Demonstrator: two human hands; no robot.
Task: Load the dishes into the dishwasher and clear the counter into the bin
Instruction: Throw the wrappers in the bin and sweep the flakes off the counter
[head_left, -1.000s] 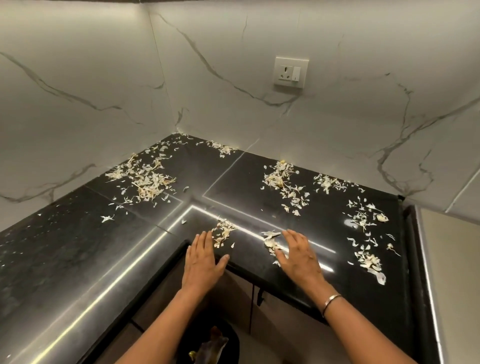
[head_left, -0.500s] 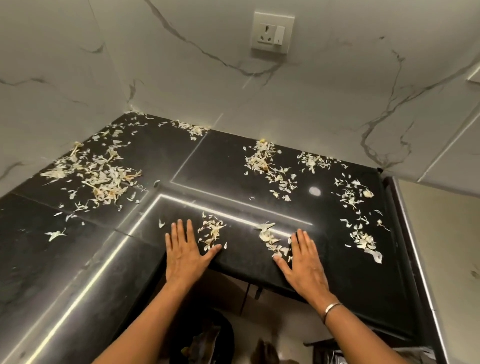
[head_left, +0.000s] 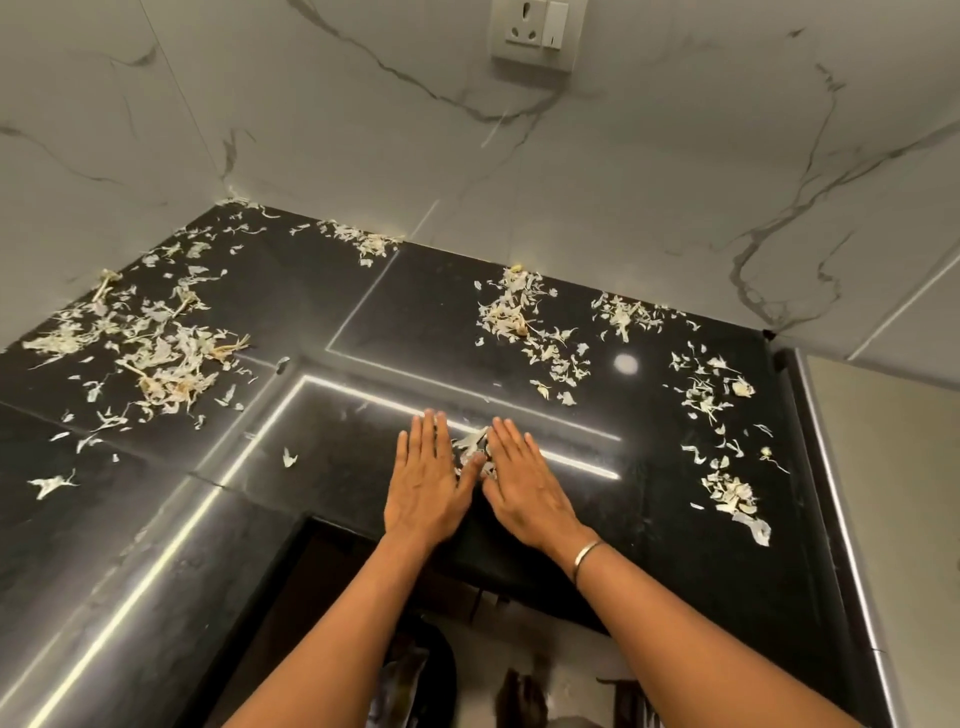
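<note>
I have both hands flat on the counter (head_left: 322, 312), fingers straight and grasping nothing. The left hand (head_left: 423, 483) and right hand (head_left: 524, 493) lie side by side near the front edge, thumbs almost touching, with a small heap of peels (head_left: 474, 442) trapped between them. I judge this is the counter-clearing step: herding scraps into one pile. The next move calls for dragging that pile back over the edge into what looks like the bin (head_left: 447, 675) below, palms close together so nothing slips out sideways. Plenty is left: a left scatter (head_left: 166, 364), a back scatter (head_left: 519, 317) near the wall (head_left: 623, 182) and a right strip (head_left: 722, 415). I see no dishes or dishwasher.
</note>
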